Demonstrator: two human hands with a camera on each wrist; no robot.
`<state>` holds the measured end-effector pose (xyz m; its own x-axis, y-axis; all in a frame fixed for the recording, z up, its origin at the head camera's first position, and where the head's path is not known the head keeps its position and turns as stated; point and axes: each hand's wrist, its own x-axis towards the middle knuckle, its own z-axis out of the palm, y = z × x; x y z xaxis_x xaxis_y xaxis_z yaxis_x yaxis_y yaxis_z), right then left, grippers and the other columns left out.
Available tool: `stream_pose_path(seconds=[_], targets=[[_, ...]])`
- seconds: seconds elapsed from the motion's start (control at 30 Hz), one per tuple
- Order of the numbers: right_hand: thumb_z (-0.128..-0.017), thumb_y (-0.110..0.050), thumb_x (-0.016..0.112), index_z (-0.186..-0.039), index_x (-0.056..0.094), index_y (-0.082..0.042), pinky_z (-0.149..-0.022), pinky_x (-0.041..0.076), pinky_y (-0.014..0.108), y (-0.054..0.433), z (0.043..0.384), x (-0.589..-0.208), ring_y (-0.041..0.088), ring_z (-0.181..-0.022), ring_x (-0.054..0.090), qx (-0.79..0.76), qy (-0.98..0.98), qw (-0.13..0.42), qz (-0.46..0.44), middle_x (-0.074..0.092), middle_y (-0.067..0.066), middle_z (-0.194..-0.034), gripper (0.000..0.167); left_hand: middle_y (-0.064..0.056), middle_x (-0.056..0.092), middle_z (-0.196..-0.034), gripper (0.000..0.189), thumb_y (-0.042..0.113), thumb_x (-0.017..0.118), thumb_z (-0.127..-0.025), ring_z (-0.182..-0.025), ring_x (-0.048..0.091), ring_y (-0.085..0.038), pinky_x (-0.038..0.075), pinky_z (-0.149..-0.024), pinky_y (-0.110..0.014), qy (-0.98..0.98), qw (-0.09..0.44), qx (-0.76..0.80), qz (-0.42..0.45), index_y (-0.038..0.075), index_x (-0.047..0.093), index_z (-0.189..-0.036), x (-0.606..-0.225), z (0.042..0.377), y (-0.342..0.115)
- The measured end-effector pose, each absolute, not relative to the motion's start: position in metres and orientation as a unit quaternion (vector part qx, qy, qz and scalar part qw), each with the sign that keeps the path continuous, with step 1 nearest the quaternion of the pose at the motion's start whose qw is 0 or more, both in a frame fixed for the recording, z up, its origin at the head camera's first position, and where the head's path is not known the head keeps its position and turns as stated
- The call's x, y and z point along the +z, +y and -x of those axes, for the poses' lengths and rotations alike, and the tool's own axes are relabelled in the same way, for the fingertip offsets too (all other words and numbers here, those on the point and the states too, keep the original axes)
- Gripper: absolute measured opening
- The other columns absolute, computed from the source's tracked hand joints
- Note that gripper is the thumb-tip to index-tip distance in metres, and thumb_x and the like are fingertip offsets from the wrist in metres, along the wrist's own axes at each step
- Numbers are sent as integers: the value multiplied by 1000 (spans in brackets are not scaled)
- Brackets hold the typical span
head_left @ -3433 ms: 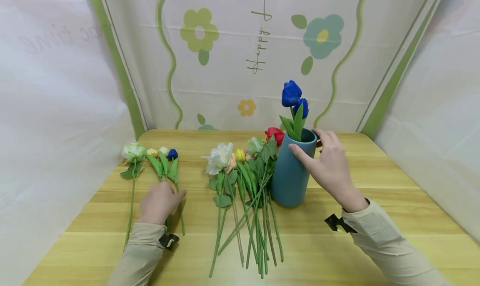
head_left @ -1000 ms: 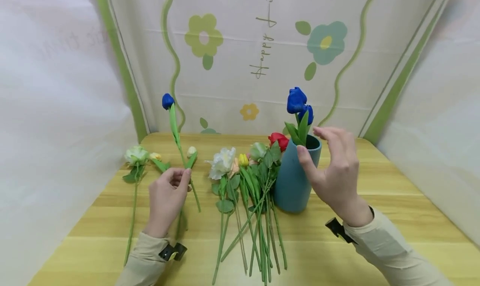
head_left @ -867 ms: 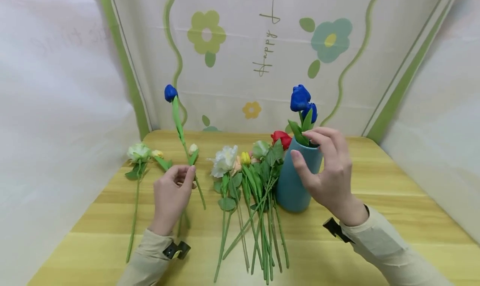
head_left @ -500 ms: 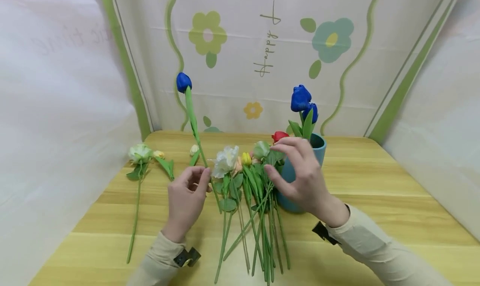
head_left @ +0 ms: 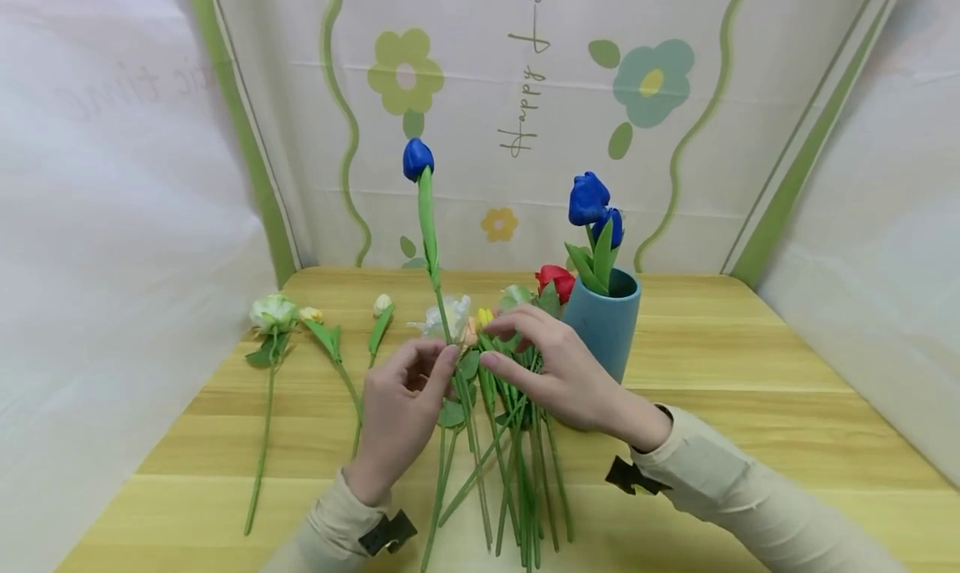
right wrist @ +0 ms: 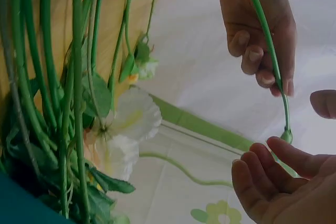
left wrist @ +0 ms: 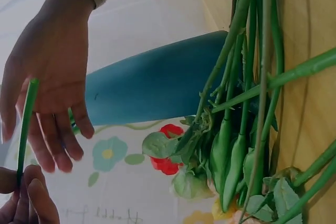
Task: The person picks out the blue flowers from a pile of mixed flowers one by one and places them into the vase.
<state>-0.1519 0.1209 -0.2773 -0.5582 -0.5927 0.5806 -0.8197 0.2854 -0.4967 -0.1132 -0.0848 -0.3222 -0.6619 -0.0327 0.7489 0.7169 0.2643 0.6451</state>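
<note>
My left hand (head_left: 401,410) pinches the stem of a blue tulip (head_left: 417,159) between thumb and fingers, bloom up, above the table. My right hand (head_left: 558,369) is just right of that stem, thumb and fingers apart. In the right wrist view the fingers of the right hand (right wrist: 283,182) are spread close to the stem, and the left hand (right wrist: 262,35) holds it lower down. The left wrist view shows the stem's cut end (left wrist: 32,85) in front of the right palm. A blue-grey vase (head_left: 603,323) with blue tulips (head_left: 588,198) stands behind the right hand.
A pile of mixed flowers (head_left: 517,464) with long stems lies mid-table, partly behind the hands. To the left lie a pale green flower (head_left: 273,314), a yellow tulip (head_left: 311,315) and a white tulip (head_left: 383,306). A red flower (head_left: 555,281) is beside the vase.
My left hand has picked up the blue tulip from the left group and carried it right. My right hand has left the vase rim and moved left towards the tulip's stem.
</note>
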Motion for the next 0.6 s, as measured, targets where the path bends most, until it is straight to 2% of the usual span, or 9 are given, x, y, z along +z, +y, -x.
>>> stream_pose_path(seconds=[0.13,0.37,0.6], targets=[[-99,-25,61,-123,63,-12,-82,51,36,117,154,-273,15,-100,58,414,-786,107,-446,60,-3,-120,27,1,63,-74,3,5,66,-95,-52,60,-18,48,-45,-23,-720,336,-549,259,5,68,-95,-318,116,-79],[-98,-17,62,-114,66,-6,-78,53,37,114,159,-267,11,-92,61,453,-776,110,-425,65,-4,-106,20,0,62,-71,4,1,66,-93,-53,58,-14,48,-46,-22,-711,331,-544,297,5,67,-92,-322,120,-63],[-94,-15,68,-101,70,-10,-72,54,37,112,162,-269,10,-84,63,460,-785,101,-404,67,-8,-94,8,2,60,-68,5,2,68,-92,-55,56,-8,48,-46,-20,-722,346,-514,308,6,67,-90,-331,125,-61]])
